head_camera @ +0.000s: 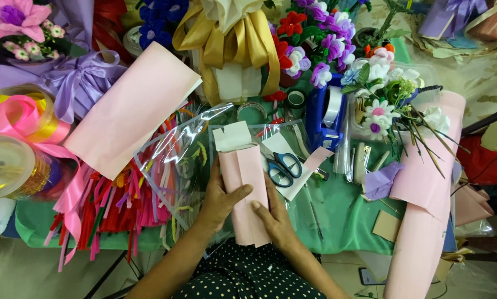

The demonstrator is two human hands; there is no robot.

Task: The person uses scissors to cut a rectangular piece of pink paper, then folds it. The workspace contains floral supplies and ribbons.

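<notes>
My left hand and my right hand both grip a folded piece of pink paper held upright over the near edge of the table. The left thumb lies across its front and the right thumb presses its lower right side. A white paper piece sticks out of the top of the fold. Behind the pink paper lies a sheet of clear cellophane. Blue-handled scissors rest on white paper just right of my hands.
A green cloth covers the table. A large pink sheet lies at left over a pile of coloured pipe cleaners. Ribbon rolls, a blue tape dispenser, handmade flowers and a pink wrapped bouquet crowd the table.
</notes>
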